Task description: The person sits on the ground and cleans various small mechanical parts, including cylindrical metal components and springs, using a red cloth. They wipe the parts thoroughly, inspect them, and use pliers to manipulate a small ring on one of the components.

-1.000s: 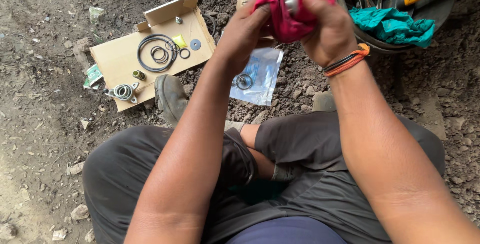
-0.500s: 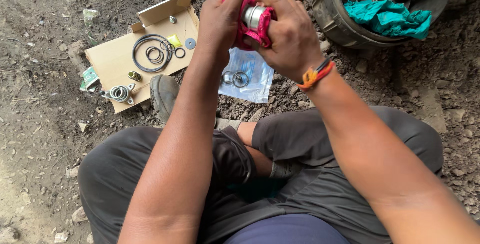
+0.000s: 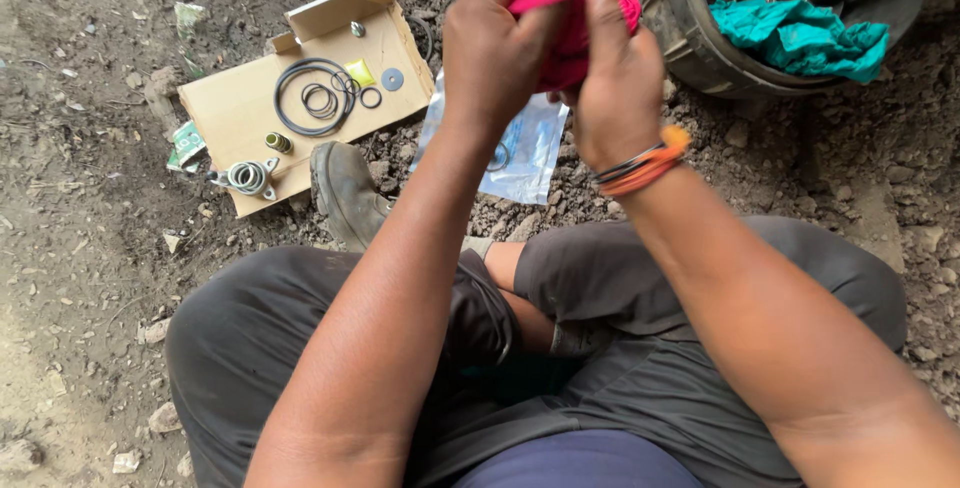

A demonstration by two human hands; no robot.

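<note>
Pink rag (image 3: 560, 18), seemingly in both hands

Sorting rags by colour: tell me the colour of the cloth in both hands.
Bright pink cloth, clearest in the head view.

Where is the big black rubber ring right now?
In the head view, the big black ring lies on the flattened cardboard on the dirt, upper left of the person's left hand, with smaller rings inside it and a small washer to its right.
</note>
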